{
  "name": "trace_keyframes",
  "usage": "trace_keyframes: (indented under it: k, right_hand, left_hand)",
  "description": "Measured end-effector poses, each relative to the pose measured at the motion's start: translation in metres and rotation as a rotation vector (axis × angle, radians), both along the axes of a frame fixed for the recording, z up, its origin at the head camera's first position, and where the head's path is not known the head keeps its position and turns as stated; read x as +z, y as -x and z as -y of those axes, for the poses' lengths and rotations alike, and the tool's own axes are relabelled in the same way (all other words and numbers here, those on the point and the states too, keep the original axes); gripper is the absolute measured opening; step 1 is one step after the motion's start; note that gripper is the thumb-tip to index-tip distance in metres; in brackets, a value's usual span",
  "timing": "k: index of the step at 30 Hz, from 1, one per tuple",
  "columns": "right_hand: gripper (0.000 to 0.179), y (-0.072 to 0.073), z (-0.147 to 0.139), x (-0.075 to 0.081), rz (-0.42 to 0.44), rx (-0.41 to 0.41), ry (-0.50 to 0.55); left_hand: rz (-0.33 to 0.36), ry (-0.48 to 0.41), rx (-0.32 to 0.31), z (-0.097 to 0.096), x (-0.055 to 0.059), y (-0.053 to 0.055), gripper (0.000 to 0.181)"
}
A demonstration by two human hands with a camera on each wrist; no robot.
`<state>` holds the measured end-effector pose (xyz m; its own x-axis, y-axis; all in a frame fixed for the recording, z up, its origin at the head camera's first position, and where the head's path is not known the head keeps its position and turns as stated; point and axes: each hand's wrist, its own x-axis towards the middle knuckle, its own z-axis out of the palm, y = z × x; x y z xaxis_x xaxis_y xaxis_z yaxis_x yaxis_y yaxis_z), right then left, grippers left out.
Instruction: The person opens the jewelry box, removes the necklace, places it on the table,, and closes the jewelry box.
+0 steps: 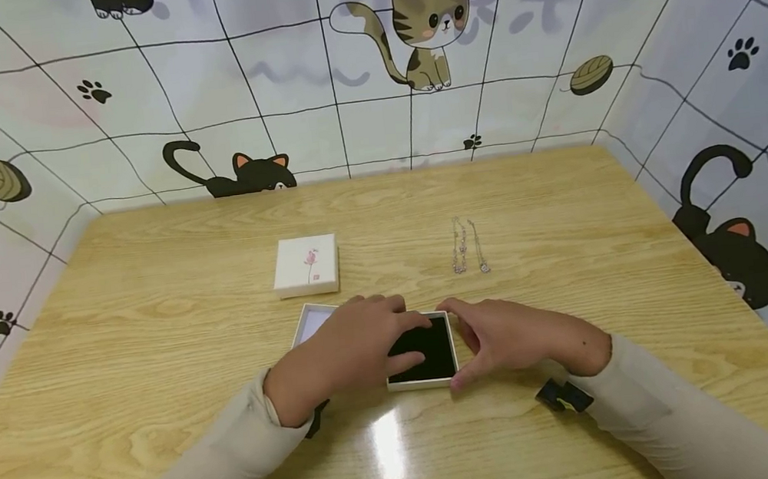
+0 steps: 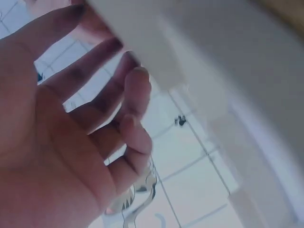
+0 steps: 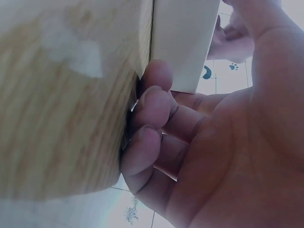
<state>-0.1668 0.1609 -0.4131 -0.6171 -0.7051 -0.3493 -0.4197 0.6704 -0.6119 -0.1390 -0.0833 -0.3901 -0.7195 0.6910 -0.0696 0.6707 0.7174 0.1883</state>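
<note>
In front of me on the table is a white jewelry box base with a black insert. My right hand holds its right side, thumb at the near corner and index finger at the far one; the other fingers curl against the tabletop in the right wrist view. My left hand reaches over the base's left part, index fingertip and thumb over the black insert, the other fingers loosely bent. A second white box part, with a pale inside, is partly hidden behind the left hand.
A white box with a pink flower print stands farther back on the left. Beyond the right hand lie two fine silvery chains, one with pinkish beads and one with a round pendant. Cat-print walls border the wooden table.
</note>
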Motion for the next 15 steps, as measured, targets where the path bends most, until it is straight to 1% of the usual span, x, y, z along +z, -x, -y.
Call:
trace_keyframes:
  k: [1,4,7,9,15]
  right_hand:
    - [0.094,0.000,0.000,0.000,-0.001,-0.001,0.002]
    - [0.093,-0.001,0.001,-0.001,-0.005,-0.003,0.008]
    - [0.097,-0.001,0.001,0.001,-0.010,-0.007,0.007]
    - [0.099,-0.001,0.001,0.002,-0.012,-0.011,0.002]
    - [0.101,-0.002,-0.001,0.004,-0.019,-0.002,0.001]
  left_hand:
    - [-0.006,-0.023,0.010,0.003,0.002,0.000,0.040]
    - [-0.055,-0.094,0.037,0.014,0.007,0.002,0.035]
    - [-0.098,-0.124,0.051,0.027,0.008,0.001,0.031]
    - [-0.101,-0.135,0.052,0.035,0.007,0.000,0.028]
    - [-0.045,-0.135,0.065,0.054,0.002,-0.007,0.026]
